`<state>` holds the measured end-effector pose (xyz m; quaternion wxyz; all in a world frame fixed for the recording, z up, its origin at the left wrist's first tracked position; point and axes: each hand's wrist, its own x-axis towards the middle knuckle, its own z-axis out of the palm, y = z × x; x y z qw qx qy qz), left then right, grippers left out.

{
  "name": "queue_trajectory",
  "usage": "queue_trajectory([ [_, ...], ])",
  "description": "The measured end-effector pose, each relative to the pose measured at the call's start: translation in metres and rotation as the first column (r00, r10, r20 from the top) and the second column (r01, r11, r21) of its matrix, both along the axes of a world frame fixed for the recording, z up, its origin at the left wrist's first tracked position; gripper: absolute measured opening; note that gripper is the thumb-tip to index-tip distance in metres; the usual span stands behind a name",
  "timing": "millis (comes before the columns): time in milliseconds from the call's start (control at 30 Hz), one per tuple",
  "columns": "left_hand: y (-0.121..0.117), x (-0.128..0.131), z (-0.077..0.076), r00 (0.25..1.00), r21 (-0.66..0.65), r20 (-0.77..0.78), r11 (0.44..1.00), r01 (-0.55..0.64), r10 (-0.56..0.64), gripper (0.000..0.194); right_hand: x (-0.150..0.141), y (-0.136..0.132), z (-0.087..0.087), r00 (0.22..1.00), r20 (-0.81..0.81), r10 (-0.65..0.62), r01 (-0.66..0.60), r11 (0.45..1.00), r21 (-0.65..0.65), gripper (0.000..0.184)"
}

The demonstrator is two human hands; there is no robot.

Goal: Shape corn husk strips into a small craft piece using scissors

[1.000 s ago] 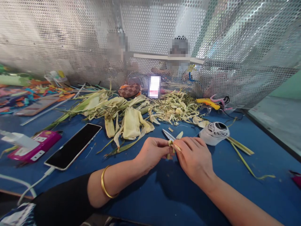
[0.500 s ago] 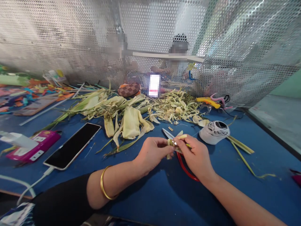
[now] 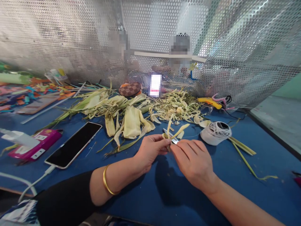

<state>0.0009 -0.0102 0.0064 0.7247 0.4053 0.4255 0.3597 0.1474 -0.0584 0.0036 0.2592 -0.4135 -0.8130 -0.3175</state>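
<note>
My left hand (image 3: 151, 150) and my right hand (image 3: 193, 162) meet over the blue table (image 3: 150, 194), both pinching a small folded piece of pale green leaf strip (image 3: 172, 133). Two strip ends stick up and to the right from the fold. My left wrist wears a gold bangle (image 3: 106, 185). A scissors blade (image 3: 169, 135) lies on the table just behind my fingers. A white spool of thread (image 3: 215, 132) stands to the right of my right hand.
A heap of corn husks and leaf shreds (image 3: 131, 113) lies across the middle. A phone (image 3: 73, 144) on a cable and a pink box (image 3: 35, 146) lie at the left. A perforated metal screen (image 3: 70, 37) closes the back; people sit behind it. Loose strips (image 3: 244, 153) lie at right.
My right hand has come back over the red scissor handles, which no longer show. The leaf piece has been lifted a little, and its loose ends now point up.
</note>
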Motion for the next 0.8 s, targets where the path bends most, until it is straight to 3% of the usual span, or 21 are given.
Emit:
queue_trajectory([
  [167, -0.001, 0.001, -0.004, 0.994, -0.083, 0.061, 0.993, -0.084, 0.089, 0.024, -0.008, 0.0, -0.01, 0.959, -0.273, 0.075, -0.128, 0.975, -0.181, 0.017],
  [267, 0.001, 0.001, -0.004, 0.986, -0.088, 0.097, 0.988, -0.126, 0.134, 0.026, -0.007, 0.001, -0.009, 0.856, -0.518, 0.01, -0.198, 0.93, -0.31, 0.015],
  [333, 0.003, 0.001, -0.002, 0.986, -0.06, 0.099, 0.99, -0.129, 0.135, 0.027, -0.004, 0.004, -0.006, 0.679, -0.712, -0.178, -0.242, 0.862, -0.446, 0.013],
  [400, 0.004, 0.001, 0.0, 0.991, -0.015, 0.072, 0.994, -0.11, 0.111, 0.026, -0.001, 0.008, -0.005, 0.413, -0.833, -0.368, -0.326, 0.794, -0.512, 0.017],
  [467, 0.004, 0.0, 0.002, 0.998, 0.016, 0.026, 0.998, -0.058, 0.057, 0.023, 0.002, 0.011, -0.004, 0.196, -0.878, -0.437, -0.4, 0.782, -0.478, 0.021],
  [500, 0.004, 0.0, 0.002, 1.0, 0.026, 0.002, 0.999, -0.029, 0.029, 0.02, 0.003, 0.012, -0.004, 0.149, -0.893, -0.426, -0.423, 0.789, -0.447, 0.021],
  [567, 0.003, 0.0, 0.004, 0.999, 0.056, -0.037, 0.998, 0.017, -0.015, 0.018, 0.003, 0.011, -0.003, 0.181, -0.913, -0.366, -0.45, 0.794, -0.408, 0.018],
  [667, 0.001, 0.001, 0.005, 0.996, 0.092, -0.09, 0.996, 0.017, -0.008, 0.02, 0.001, 0.007, 0.001, 0.325, -0.898, -0.297, -0.488, 0.761, -0.428, 0.016],
  [800, 0.0, 0.002, 0.003, 0.994, 0.127, -0.107, 0.992, 0.009, 0.005, 0.016, 0.001, 0.005, 0.009, 0.371, -0.854, -0.365, -0.445, 0.738, -0.508, 0.02],
])
